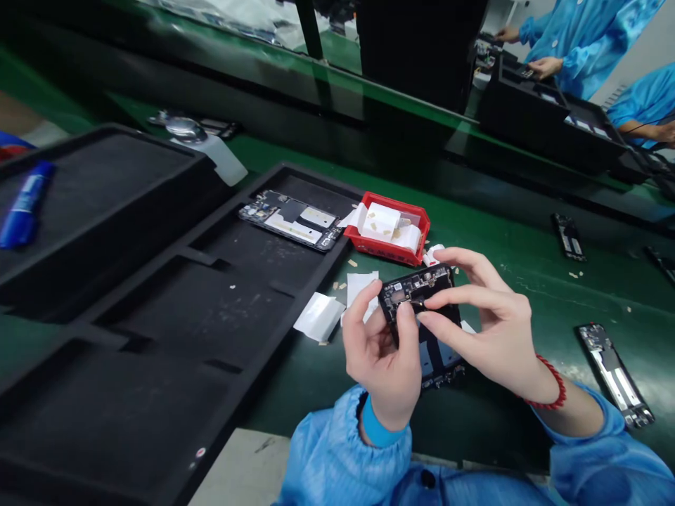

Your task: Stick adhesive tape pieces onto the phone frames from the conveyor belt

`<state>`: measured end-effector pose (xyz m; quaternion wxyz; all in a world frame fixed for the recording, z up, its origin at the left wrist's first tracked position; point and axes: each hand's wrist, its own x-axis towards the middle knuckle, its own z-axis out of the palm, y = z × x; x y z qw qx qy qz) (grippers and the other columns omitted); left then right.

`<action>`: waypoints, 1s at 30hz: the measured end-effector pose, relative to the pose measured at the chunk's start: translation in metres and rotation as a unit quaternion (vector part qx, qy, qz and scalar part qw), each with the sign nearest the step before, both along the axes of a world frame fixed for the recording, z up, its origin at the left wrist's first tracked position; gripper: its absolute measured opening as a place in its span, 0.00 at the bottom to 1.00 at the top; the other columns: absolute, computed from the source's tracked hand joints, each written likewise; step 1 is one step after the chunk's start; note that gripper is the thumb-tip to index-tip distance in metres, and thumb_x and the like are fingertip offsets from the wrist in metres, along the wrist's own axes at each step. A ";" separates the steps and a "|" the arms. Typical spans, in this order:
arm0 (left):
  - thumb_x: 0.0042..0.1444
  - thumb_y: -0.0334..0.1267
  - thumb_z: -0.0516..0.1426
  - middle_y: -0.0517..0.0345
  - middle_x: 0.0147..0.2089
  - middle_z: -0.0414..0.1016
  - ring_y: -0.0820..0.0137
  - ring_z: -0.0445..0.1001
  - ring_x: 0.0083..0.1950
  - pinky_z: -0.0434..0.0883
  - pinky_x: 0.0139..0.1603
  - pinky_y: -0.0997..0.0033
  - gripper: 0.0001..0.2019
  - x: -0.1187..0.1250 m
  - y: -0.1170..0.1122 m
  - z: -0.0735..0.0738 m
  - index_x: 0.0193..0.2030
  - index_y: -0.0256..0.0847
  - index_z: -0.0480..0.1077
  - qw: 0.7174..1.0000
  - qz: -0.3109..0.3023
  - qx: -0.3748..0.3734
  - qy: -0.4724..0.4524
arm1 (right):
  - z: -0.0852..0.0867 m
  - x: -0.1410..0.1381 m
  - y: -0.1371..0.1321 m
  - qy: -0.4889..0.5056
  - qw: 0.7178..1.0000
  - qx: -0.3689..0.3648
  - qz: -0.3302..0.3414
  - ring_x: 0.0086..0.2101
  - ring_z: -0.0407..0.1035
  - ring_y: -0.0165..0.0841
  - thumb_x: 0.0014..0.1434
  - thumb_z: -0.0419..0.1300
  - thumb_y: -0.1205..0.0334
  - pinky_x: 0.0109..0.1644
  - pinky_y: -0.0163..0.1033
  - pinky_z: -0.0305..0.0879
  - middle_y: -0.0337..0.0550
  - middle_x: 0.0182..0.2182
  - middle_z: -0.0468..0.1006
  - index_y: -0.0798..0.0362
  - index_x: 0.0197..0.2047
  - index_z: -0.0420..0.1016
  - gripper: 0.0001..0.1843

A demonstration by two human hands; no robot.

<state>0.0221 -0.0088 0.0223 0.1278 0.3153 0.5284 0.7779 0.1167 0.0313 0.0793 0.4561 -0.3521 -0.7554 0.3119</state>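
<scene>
Left hand (380, 355) and right hand (488, 323) are both holding one phone board (422, 309) up over the green bench (506, 246), fingers closed on it. Left thumb is pressing on its upper face, right index finger is lying across the same spot. Red bin (393, 246) with white sticker sheets is sitting just behind it. Another board (290, 219) is lying in the black foam tray (211, 309) to the left.

Hidden behind left hand (382, 362) and right hand (493, 330): middle of phone frame (419, 287). Cut off at right edge: another frame (663, 261).
</scene>
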 end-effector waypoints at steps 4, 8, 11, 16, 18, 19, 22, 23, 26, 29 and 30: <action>0.63 0.31 0.62 0.60 0.39 0.83 0.71 0.85 0.36 0.79 0.32 0.81 0.14 0.000 -0.001 0.003 0.55 0.40 0.72 0.999 0.010 0.008 0.031 | -0.003 -0.003 0.002 0.012 1.000 -0.020 -0.005 0.54 0.75 0.40 0.56 0.70 0.71 0.60 0.46 0.73 0.48 0.53 0.79 0.50 0.32 0.83 0.06; 0.64 0.31 0.62 0.60 0.39 0.82 0.72 0.84 0.34 0.79 0.32 0.80 0.13 0.000 -0.003 0.005 0.54 0.40 0.72 0.999 0.023 -0.003 0.038 | -0.004 -0.004 0.001 0.017 1.000 -0.019 -0.002 0.52 0.75 0.41 0.58 0.68 0.71 0.57 0.49 0.75 0.47 0.51 0.79 0.48 0.32 0.82 0.08; 0.64 0.32 0.62 0.59 0.39 0.81 0.72 0.84 0.32 0.79 0.31 0.79 0.12 0.001 -0.004 0.006 0.54 0.39 0.73 0.998 0.036 -0.014 0.047 | -0.004 -0.005 0.001 0.015 1.000 -0.017 -0.007 0.51 0.75 0.42 0.58 0.67 0.71 0.55 0.51 0.76 0.47 0.50 0.79 0.47 0.32 0.81 0.09; 0.62 0.28 0.62 0.62 0.39 0.82 0.75 0.83 0.31 0.79 0.32 0.81 0.15 0.001 -0.003 0.008 0.55 0.41 0.73 0.997 0.051 -0.004 0.065 | -0.001 -0.008 -0.001 0.021 0.999 -0.025 -0.012 0.49 0.76 0.42 0.57 0.67 0.72 0.52 0.52 0.77 0.47 0.49 0.79 0.46 0.31 0.80 0.10; 0.61 0.27 0.63 0.61 0.40 0.82 0.73 0.83 0.31 0.80 0.31 0.79 0.16 0.002 -0.003 0.008 0.55 0.41 0.73 0.996 0.061 -0.005 0.065 | 0.001 -0.009 -0.001 0.024 0.999 -0.034 -0.010 0.48 0.76 0.42 0.57 0.67 0.73 0.52 0.52 0.78 0.47 0.49 0.79 0.47 0.30 0.80 0.10; 0.60 0.27 0.63 0.61 0.40 0.82 0.72 0.83 0.31 0.80 0.31 0.78 0.16 0.002 -0.003 0.008 0.55 0.41 0.73 0.996 0.065 -0.005 0.063 | 0.001 -0.009 -0.001 0.026 0.999 -0.037 -0.009 0.48 0.76 0.42 0.57 0.67 0.73 0.52 0.52 0.78 0.47 0.48 0.79 0.47 0.30 0.80 0.10; 0.58 0.24 0.63 0.63 0.40 0.83 0.72 0.84 0.32 0.81 0.33 0.76 0.19 0.004 -0.003 0.008 0.55 0.43 0.73 0.996 0.074 0.001 0.055 | 0.002 -0.009 -0.001 0.034 0.998 -0.047 -0.002 0.48 0.76 0.42 0.56 0.67 0.73 0.53 0.52 0.78 0.47 0.48 0.79 0.48 0.29 0.79 0.10; 0.57 0.24 0.63 0.64 0.40 0.83 0.73 0.84 0.32 0.81 0.34 0.77 0.20 0.004 -0.003 0.008 0.55 0.43 0.74 0.996 0.075 0.003 0.054 | 0.002 -0.009 0.000 0.034 0.998 -0.049 0.001 0.48 0.76 0.42 0.56 0.68 0.73 0.53 0.52 0.78 0.47 0.48 0.79 0.48 0.29 0.79 0.10; 0.55 0.23 0.63 0.65 0.38 0.83 0.74 0.84 0.31 0.80 0.32 0.78 0.20 0.004 -0.002 0.010 0.53 0.41 0.74 0.995 0.079 0.001 0.056 | 0.003 -0.007 0.000 0.024 0.998 -0.054 0.005 0.48 0.77 0.42 0.56 0.68 0.73 0.54 0.53 0.78 0.46 0.48 0.79 0.47 0.29 0.79 0.10; 0.55 0.25 0.63 0.63 0.36 0.83 0.73 0.83 0.29 0.80 0.30 0.77 0.16 0.002 -0.002 0.013 0.51 0.39 0.74 0.994 0.090 -0.007 0.057 | 0.004 -0.007 0.001 0.020 0.998 -0.059 0.001 0.48 0.77 0.43 0.56 0.68 0.73 0.54 0.54 0.78 0.46 0.48 0.80 0.47 0.29 0.79 0.10; 0.55 0.26 0.64 0.63 0.35 0.83 0.73 0.83 0.29 0.80 0.30 0.77 0.16 0.002 -0.001 0.013 0.50 0.39 0.74 0.994 0.091 -0.009 0.057 | 0.004 -0.007 0.000 0.021 0.998 -0.058 0.000 0.48 0.77 0.43 0.56 0.68 0.72 0.54 0.54 0.78 0.46 0.48 0.80 0.47 0.29 0.79 0.10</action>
